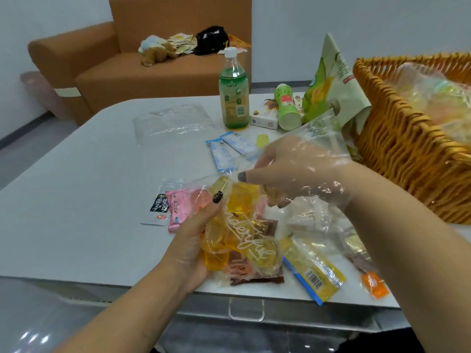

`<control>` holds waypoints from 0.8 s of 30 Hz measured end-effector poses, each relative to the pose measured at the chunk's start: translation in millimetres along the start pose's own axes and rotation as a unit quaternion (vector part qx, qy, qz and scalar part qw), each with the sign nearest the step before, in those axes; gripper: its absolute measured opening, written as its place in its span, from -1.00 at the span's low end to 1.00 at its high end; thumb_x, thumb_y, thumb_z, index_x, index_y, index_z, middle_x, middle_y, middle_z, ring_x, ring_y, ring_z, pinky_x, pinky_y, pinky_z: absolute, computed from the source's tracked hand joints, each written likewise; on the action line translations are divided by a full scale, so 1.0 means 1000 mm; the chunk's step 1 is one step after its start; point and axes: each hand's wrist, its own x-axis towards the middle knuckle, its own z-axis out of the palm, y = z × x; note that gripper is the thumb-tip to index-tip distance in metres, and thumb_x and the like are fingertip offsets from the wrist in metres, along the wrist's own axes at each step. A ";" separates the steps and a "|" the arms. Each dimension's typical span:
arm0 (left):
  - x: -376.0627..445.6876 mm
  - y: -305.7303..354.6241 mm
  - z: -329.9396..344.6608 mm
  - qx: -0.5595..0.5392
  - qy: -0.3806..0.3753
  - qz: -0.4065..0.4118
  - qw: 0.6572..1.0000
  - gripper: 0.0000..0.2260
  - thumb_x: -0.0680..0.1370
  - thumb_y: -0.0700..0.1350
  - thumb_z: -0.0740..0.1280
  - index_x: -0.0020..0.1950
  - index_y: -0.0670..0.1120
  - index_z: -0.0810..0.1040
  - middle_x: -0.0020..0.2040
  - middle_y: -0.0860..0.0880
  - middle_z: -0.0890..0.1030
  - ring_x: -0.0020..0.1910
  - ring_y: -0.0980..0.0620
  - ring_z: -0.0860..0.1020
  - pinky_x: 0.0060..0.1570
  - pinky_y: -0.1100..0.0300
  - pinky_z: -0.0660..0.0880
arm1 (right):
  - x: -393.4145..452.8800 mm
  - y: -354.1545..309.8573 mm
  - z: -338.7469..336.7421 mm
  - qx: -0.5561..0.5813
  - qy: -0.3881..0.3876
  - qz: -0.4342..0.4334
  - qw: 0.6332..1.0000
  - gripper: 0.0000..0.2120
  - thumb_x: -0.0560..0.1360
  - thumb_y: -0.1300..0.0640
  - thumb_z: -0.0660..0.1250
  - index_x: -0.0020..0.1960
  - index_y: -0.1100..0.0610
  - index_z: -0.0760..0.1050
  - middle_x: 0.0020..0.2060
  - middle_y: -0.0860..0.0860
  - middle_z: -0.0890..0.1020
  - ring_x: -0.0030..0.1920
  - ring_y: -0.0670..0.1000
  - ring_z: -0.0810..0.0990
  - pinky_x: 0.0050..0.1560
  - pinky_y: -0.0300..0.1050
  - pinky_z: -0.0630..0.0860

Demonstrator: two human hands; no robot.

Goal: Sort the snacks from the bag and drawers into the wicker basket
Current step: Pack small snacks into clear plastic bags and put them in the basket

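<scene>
A clear plastic bag (242, 240) with white script lettering holds several yellow jelly cups and sits near the table's front edge. My left hand (193, 238) grips the bag from its left side. My right hand (288, 169) reaches into the bag's open top, with clear plastic draped over the hand. The wicker basket (397, 146) stands at the right with a crinkled clear bag of snacks inside. Loose snacks lie around: a pink packet (177, 210), a black-and-white packet (158, 208), blue sachets (229, 151), a yellow-and-blue packet (313, 271), an orange packet (374, 285).
A green drink bottle (234, 95), a tipped green cup (286, 108), a small white box (263, 121) and a tall green pouch (328, 82) stand behind. An empty clear bag (173, 123) lies flat on the white table (76, 200). A drawer handle (246, 310) shows below. A brown sofa (122, 64) stands beyond.
</scene>
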 end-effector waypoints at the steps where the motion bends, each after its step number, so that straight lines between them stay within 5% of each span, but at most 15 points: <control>1: 0.001 0.000 0.000 -0.001 0.001 0.000 1.000 -0.43 0.04 0.00 0.68 0.01 -0.11 0.71 -0.04 -0.20 0.69 -0.11 -0.17 0.68 -0.18 -0.04 0.61 | 0.002 0.001 0.001 -0.001 0.006 0.004 1.000 -0.58 0.45 -0.14 0.40 0.05 0.21 0.59 -0.15 0.11 0.68 -0.11 0.07 0.67 -0.05 -0.05 0.63; 6: 0.002 0.000 -0.001 -0.014 0.022 0.001 1.000 -0.72 0.36 -0.02 0.44 0.01 -0.09 0.71 -0.02 -0.19 0.68 -0.09 -0.18 0.67 -0.10 -0.07 0.60 | 0.004 0.000 0.000 0.009 -0.048 -0.037 0.998 -0.62 0.52 -0.02 0.35 0.10 0.29 0.59 -0.07 0.18 0.67 -0.10 0.08 0.64 0.00 -0.02 0.58; 10: 0.000 0.004 -0.001 -0.037 0.018 0.019 0.999 -0.75 0.36 0.00 0.44 -0.05 -0.09 0.73 -0.08 -0.16 0.70 -0.15 -0.14 0.68 -0.17 -0.03 0.61 | -0.002 0.001 -0.003 0.093 -0.059 -0.048 0.993 -0.71 0.41 -0.06 0.44 0.11 -0.03 0.59 -0.14 -0.03 0.69 -0.13 0.01 0.67 -0.24 -0.16 0.61; 13: -0.002 0.006 0.001 -0.054 0.010 0.028 0.998 -0.60 0.20 0.00 0.61 -0.02 -0.12 0.71 -0.11 -0.17 0.69 -0.17 -0.15 0.68 -0.19 -0.03 0.61 | -0.007 0.003 -0.008 0.114 -0.074 -0.023 0.990 -0.62 0.30 -0.12 0.47 0.06 -0.02 0.55 -0.04 0.04 0.65 -0.13 0.08 0.66 -0.31 -0.11 0.58; 18: -0.001 0.011 0.004 -0.063 0.044 0.033 0.997 -0.67 0.37 0.05 0.39 0.04 -0.09 0.70 -0.01 -0.18 0.68 -0.06 -0.18 0.66 0.04 -0.13 0.57 | -0.015 -0.006 -0.019 0.076 -0.094 -0.026 0.992 -0.28 -0.12 -0.34 0.41 -0.01 -0.06 0.56 -0.10 0.00 0.70 -0.15 0.04 0.71 -0.15 0.02 0.66; 21: 0.000 0.012 0.004 -0.071 0.051 0.031 0.996 -0.56 0.29 0.04 0.49 0.11 -0.12 0.68 0.06 -0.22 0.67 0.03 -0.22 0.64 0.10 -0.18 0.56 | -0.018 -0.011 -0.022 0.191 -0.045 -0.046 0.980 -0.42 0.11 -0.17 0.44 0.01 0.15 0.56 -0.11 0.08 0.70 -0.20 0.05 0.72 -0.21 -0.03 0.66; 24: 0.001 0.008 -0.001 -0.088 0.049 0.040 0.994 -0.50 0.10 0.03 0.64 -0.03 -0.11 0.71 -0.07 -0.17 0.69 -0.09 -0.17 0.67 0.04 -0.13 0.59 | -0.022 -0.013 -0.028 0.312 0.081 -0.071 0.944 -0.87 0.49 0.15 0.39 -0.09 0.22 0.56 -0.18 0.11 0.70 -0.27 0.05 0.71 -0.29 -0.11 0.65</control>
